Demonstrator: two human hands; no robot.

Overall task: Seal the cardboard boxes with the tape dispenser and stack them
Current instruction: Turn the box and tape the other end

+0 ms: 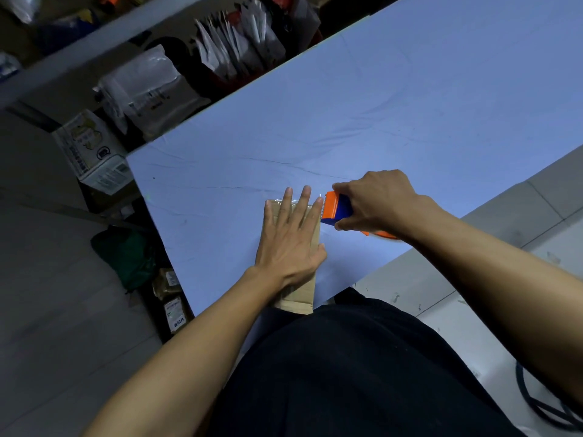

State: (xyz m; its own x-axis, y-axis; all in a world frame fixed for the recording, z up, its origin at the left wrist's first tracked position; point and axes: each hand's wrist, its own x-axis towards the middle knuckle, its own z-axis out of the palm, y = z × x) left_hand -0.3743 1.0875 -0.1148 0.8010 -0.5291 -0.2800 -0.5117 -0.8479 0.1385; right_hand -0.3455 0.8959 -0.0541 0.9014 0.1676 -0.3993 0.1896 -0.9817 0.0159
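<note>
While its fingers lie straight and spread, the left hand (pixel 288 244) presses flat on the top of the cardboard box (pixel 299 294), fingertips reaching the box's far end and the thumb resting along its right edge. Nothing is gripped here; the palm simply bears down on the cardboard. A strip of clear tape (pixel 285 201) glints across the far end of the box, just under the fingertips.

Curled round the body of the tape dispenser (pixel 337 209), the right hand (pixel 378 203) holds it with the thumb underneath and the fingers wrapped over the top. The dispenser is orange and blue, and its orange front end sits just beside the far right corner of the box, next to the left hand's outermost fingertip; whether it touches the cardboard cannot be told.

The box lies lengthwise on the table (pixel 410 105), its near end hanging over the table's near edge against the person's dark clothing. The table is covered in a pale blue cloth. Beyond the table's far-left edge stand plastic-wrapped parcels (pixel 148 93) and a printed carton (pixel 91 149) on the floor.
</note>
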